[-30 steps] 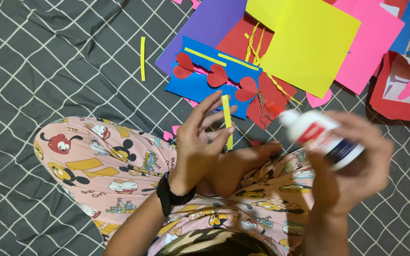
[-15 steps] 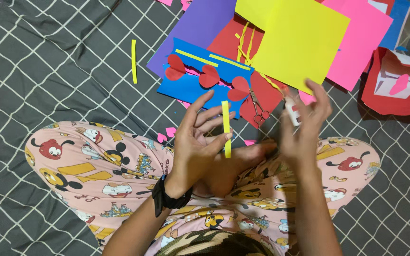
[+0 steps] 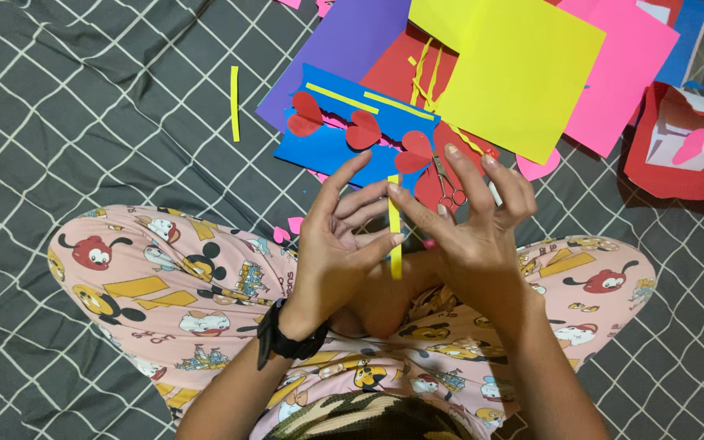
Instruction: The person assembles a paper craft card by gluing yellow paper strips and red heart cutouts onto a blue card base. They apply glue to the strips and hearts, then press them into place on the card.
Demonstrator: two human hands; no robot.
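My left hand [image 3: 332, 244] is raised over my lap and pinches a narrow yellow paper strip [image 3: 395, 218], which stands upright between its fingertips. My right hand [image 3: 474, 236] is right beside it with fingers spread. Its index fingertip touches the top of the strip. Between the right hand's fingers a sliver of a white glue bottle [image 3: 495, 194] shows on the bedding; most of the bottle is hidden. Just beyond both hands lies a blue card [image 3: 327, 151] with three folded red hearts [image 3: 364, 130] and two yellow strips stuck on it.
Small scissors [image 3: 451, 192] lie on red paper behind my fingers. Yellow [image 3: 515, 65], pink [image 3: 629, 65] and purple [image 3: 336, 49] sheets overlap further back. A red card with a pink heart [image 3: 678, 151] is at right. A loose yellow strip [image 3: 235, 102] rests on the grey checked bedding [image 3: 83, 98].
My right hand held the glue bottle up a second ago, then lowered it to the bedding and let go. It has now come left to touch the strip. My left hand barely moved.
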